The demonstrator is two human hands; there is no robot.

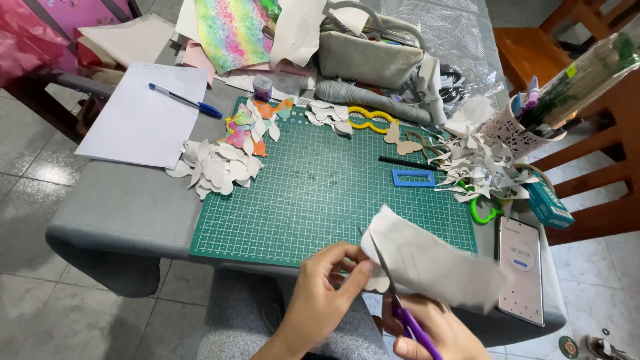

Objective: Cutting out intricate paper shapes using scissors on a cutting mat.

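My left hand (pixel 325 288) pinches the near edge of a white paper sheet (pixel 433 260) held over the front edge of the green cutting mat (pixel 320 187). My right hand (pixel 433 333) grips purple-handled scissors (pixel 399 303), whose blades point up into the sheet. A small rounded flap of paper (pixel 377 283) hangs below the cut, between the two hands.
Piles of white cut-out shapes (pixel 217 167) and coloured ones (pixel 250 123) lie on the mat's left; paper scraps (pixel 477 170) on its right. A phone (pixel 521 270) lies at the table's right front. A blank sheet with a blue pen (pixel 183 100), a grey bag (pixel 370 53) and a pen holder (pixel 517 130) stand farther back.
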